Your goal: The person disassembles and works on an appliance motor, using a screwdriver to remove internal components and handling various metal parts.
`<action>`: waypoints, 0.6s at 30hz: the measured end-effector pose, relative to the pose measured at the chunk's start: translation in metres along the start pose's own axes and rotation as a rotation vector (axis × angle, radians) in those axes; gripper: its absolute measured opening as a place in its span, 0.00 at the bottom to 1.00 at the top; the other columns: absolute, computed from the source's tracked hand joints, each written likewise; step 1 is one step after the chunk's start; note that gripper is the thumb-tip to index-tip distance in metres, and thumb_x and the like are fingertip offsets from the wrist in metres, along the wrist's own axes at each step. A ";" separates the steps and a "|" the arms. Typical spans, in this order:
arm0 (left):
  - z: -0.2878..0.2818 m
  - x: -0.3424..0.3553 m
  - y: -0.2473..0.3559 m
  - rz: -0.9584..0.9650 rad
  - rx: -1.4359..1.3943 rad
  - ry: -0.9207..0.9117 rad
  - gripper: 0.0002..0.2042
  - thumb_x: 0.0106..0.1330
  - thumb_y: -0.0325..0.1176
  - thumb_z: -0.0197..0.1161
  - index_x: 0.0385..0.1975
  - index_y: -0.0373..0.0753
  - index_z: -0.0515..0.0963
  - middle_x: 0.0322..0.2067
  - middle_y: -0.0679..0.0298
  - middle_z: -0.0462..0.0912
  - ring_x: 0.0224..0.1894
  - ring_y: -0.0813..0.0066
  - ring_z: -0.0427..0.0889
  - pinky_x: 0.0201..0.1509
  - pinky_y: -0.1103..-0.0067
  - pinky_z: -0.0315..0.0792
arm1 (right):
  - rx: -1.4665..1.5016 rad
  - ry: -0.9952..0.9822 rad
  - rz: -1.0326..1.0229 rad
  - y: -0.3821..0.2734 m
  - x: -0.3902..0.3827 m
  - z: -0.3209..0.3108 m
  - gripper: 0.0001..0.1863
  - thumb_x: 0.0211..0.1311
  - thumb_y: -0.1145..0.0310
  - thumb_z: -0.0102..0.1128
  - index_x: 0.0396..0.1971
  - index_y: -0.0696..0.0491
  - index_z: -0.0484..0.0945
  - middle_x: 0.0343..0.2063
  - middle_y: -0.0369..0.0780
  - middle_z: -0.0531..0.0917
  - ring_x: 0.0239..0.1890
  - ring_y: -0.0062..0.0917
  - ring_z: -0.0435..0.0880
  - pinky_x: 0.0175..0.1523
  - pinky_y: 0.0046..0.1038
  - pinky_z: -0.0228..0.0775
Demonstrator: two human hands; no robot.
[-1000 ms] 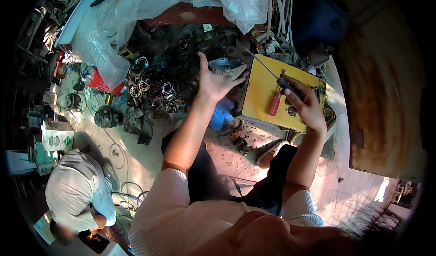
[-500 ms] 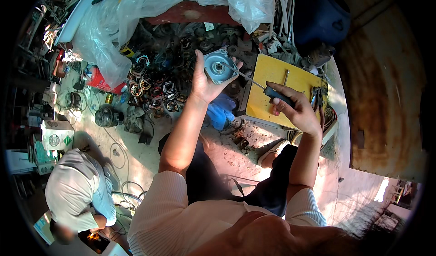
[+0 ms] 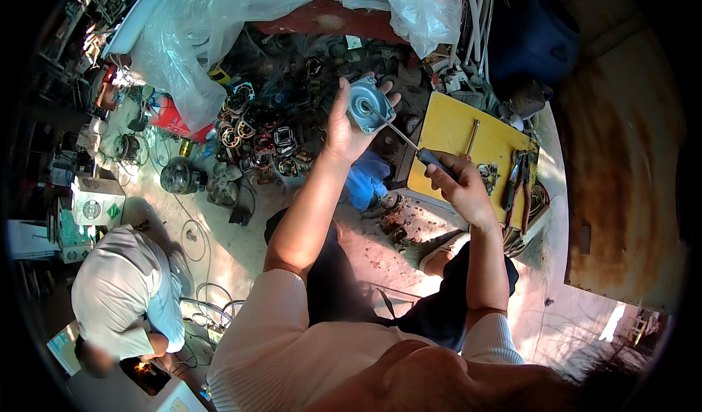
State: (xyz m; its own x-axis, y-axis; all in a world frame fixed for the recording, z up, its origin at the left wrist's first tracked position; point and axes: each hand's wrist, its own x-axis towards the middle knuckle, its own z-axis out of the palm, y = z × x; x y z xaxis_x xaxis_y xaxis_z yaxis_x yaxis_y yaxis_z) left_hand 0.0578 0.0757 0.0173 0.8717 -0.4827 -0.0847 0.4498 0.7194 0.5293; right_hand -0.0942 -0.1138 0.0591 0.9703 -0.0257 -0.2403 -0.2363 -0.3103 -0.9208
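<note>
Cluttered workshop floor, seen from above: heaps of motor stators and copper windings point(image 3: 259, 138), a small fan impeller point(image 3: 221, 183), loose cables, clear plastic sheeting point(image 3: 219, 24) draped over stock at the back. Left hand point(image 3: 345, 123): raised, grip clenched around a round grey-blue motor end cover point(image 3: 368, 105), held up facing the person above the pile of parts. Right hand point(image 3: 459, 185): grip grasping the dark handle of a long screwdriver point(image 3: 409, 143), whose shaft runs up and left so that its tip meets the hub at the cover's centre. Yellow board point(image 3: 453, 130): serves as a surface just beside the right hand; carries a second screwdriver point(image 3: 472, 135) and red-handled pliers point(image 3: 518, 185). Another person in a pale shirt point(image 3: 117, 295) crouches at lower left, well apart, over their own work. Status, judged: tool is engaged at the cover's centre and the piece is not yet set down; whether anything has come loose from it cannot be told.
</note>
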 end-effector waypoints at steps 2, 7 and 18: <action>-0.010 0.005 0.000 0.001 -0.070 0.042 0.34 0.64 0.67 0.54 0.57 0.44 0.72 0.53 0.53 0.77 0.59 0.51 0.73 0.69 0.50 0.58 | 0.028 0.057 -0.020 0.000 -0.003 0.023 0.20 0.71 0.61 0.57 0.53 0.61 0.78 0.27 0.32 0.76 0.28 0.14 0.71 0.35 0.19 0.63; -0.011 0.006 0.004 -0.003 -0.116 0.048 0.31 0.65 0.66 0.53 0.54 0.44 0.74 0.45 0.55 0.80 0.50 0.54 0.79 0.67 0.49 0.62 | 0.263 -0.021 0.097 0.007 -0.002 0.044 0.21 0.72 0.63 0.56 0.58 0.59 0.75 0.33 0.36 0.80 0.34 0.14 0.73 0.41 0.20 0.68; 0.002 -0.001 0.009 -0.059 -0.104 -0.089 0.32 0.67 0.64 0.48 0.58 0.42 0.71 0.41 0.55 0.82 0.43 0.57 0.82 0.63 0.54 0.69 | 1.111 -0.352 0.258 0.002 -0.004 0.042 0.25 0.75 0.67 0.48 0.70 0.45 0.62 0.28 0.32 0.69 0.20 0.09 0.62 0.19 0.08 0.53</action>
State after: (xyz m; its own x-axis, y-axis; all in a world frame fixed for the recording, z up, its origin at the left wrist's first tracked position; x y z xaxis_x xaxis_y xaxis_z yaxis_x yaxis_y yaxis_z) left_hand 0.0602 0.0817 0.0233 0.8245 -0.5648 -0.0352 0.5215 0.7342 0.4347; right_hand -0.1002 -0.0746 0.0458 0.8613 0.3494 -0.3689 -0.5055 0.6622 -0.5531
